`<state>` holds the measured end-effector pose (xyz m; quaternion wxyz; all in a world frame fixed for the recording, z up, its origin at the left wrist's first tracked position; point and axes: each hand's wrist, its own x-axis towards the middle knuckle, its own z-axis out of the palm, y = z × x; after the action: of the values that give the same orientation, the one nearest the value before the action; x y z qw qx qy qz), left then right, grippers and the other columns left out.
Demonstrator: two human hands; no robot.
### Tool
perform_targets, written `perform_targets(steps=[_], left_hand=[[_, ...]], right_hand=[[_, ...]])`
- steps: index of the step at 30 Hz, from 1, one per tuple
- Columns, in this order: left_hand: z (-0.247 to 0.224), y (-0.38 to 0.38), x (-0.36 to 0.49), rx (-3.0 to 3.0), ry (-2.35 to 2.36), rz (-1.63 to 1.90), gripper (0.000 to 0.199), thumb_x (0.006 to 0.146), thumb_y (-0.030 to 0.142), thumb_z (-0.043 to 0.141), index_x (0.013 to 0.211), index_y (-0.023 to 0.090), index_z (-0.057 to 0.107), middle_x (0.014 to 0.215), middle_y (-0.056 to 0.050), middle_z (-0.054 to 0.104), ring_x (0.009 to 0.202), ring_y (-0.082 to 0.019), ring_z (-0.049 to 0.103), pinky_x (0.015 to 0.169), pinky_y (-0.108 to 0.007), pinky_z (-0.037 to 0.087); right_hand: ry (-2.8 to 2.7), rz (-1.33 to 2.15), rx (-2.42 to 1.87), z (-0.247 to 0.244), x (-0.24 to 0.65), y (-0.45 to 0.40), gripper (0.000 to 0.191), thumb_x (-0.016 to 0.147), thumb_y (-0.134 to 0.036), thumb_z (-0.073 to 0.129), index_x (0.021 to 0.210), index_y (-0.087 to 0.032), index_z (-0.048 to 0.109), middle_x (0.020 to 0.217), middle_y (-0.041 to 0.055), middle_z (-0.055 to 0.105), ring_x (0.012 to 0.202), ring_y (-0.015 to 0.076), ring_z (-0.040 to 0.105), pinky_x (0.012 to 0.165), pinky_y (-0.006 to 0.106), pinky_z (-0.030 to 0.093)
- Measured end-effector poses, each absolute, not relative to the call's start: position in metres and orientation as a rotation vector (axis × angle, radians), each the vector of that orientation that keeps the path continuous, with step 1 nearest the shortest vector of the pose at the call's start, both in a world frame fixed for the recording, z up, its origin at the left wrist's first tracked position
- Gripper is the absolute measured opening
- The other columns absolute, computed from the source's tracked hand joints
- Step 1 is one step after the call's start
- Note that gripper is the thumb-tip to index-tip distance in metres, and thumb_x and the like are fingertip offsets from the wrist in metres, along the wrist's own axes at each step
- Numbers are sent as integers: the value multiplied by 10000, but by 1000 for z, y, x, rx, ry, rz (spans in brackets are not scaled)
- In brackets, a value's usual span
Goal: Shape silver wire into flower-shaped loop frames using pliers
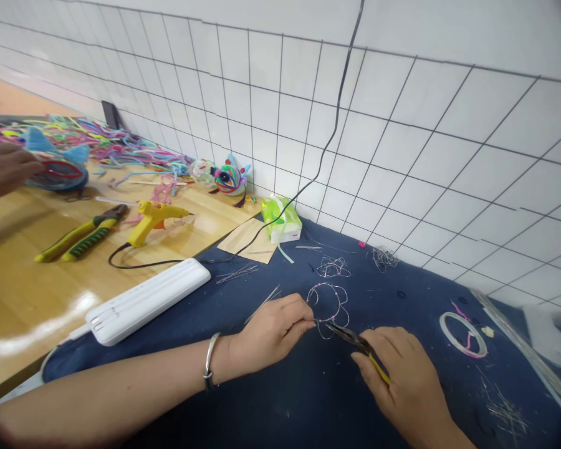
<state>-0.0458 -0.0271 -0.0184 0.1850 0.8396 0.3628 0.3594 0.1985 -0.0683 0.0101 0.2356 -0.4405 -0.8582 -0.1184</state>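
My left hand (pixel 273 330) pinches the lower left edge of a thin wire ring (pixel 328 302), which has looped wire petals and small pink spots. A silver bangle circles the left wrist. My right hand (pixel 402 377) is wrapped round yellow-handled needle-nose pliers (pixel 348 335). Their dark jaws point left, at the ring's lower edge; whether they grip the wire cannot be made out. Just behind the ring, a similar bent wire shape (pixel 334 267) lies on the dark blue cloth (pixel 308 399).
Left: a white power strip (pixel 149 301), yellow glue gun (pixel 152 222), green-yellow pliers (pixel 84 236), and another person's hand (pixel 7 169). A tissue pack (pixel 282 218) stands by the wire grid. Right: a white tape roll (pixel 462 335), loose wires (pixel 507 411). A black cord hangs across the middle.
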Motion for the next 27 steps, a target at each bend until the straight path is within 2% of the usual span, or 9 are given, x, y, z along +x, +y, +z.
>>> perform_targets(steps=[5, 11, 20, 27], left_hand=[[-20, -28, -44, 2377, 954, 1021, 128, 864, 188, 450, 891, 159, 571, 799, -45, 564, 731, -129, 517, 659, -252, 453], [-20, -29, -42, 2330, 905, 1030, 129, 861, 178, 454, 891, 153, 577, 786, -47, 566, 712, -122, 519, 642, -240, 449], [-23, -30, -42, 2581, 907, 897, 165, 858, 154, 431, 949, 157, 569, 810, -55, 571, 757, -151, 524, 680, -275, 448], [-15, -31, -42, 2597, 899, 887, 150, 823, 81, 428, 852, 154, 556, 897, -58, 565, 843, -167, 505, 734, -295, 426]], right_hand=[[-2405, -621, -1200, 11, 193, -72, 209, 816, -326, 534, 949, -179, 601, 810, 63, 588, 739, 187, 503, 677, 327, 341], [-2432, -815, -1146, 9, 195, -74, 231, 794, -316, 573, 968, -168, 607, 844, 83, 604, 795, 221, 516, 708, 362, 359], [-2512, -907, -1071, 12, 192, -77, 245, 802, -281, 576, 1011, -156, 606, 838, 76, 619, 759, 212, 517, 667, 356, 356], [-2524, -801, -1178, 14, 193, -74, 200, 844, -294, 511, 957, -167, 618, 752, 64, 596, 679, 176, 491, 640, 330, 315]])
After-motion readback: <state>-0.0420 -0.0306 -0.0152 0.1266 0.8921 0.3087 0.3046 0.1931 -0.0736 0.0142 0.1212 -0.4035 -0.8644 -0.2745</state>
